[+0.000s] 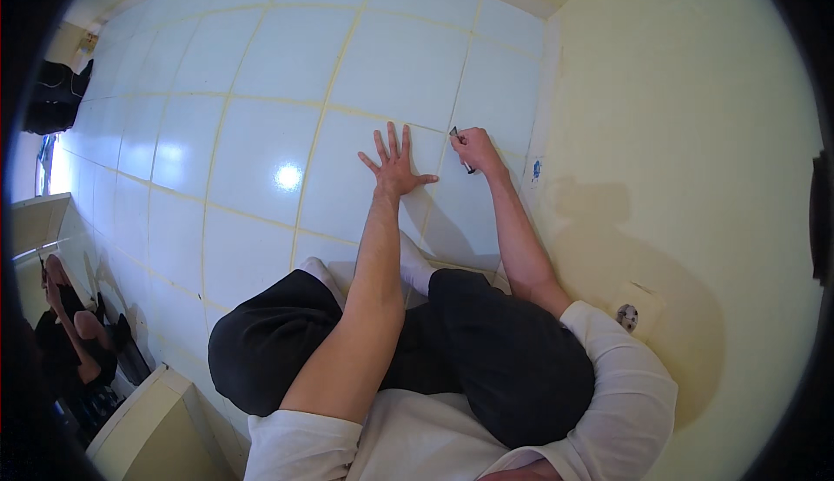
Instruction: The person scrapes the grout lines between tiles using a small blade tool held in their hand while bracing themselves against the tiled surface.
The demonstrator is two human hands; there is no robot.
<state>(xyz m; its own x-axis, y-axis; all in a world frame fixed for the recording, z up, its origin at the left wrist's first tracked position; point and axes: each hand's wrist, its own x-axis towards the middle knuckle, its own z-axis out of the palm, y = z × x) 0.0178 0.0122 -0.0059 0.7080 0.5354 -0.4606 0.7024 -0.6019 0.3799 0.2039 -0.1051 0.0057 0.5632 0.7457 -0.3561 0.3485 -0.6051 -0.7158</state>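
Observation:
My left hand (pixel 398 171) lies flat on the white tiled floor (pixel 261 138), fingers spread and holding nothing. To its right, my right hand (pixel 474 151) is closed around a slim dark-and-silver hand tool (pixel 454 132). One end of the tool sticks out beyond my fingers, close to a yellowish grout line (pixel 462 77); the other end shows below my palm. Its exact kind is too small to make out, and my fingers hide its middle. Whether the tip touches the grout, I cannot tell.
A cream wall (pixel 678 125) rises close on my right, with a round socket (pixel 627 316) low on it. My folded legs in dark trousers (pixel 512 351) fill the near side. Another person (pixel 74 333) is at lower left, by a cream partition (pixel 148 411). A black bag-like object (pixel 59 95) is far left.

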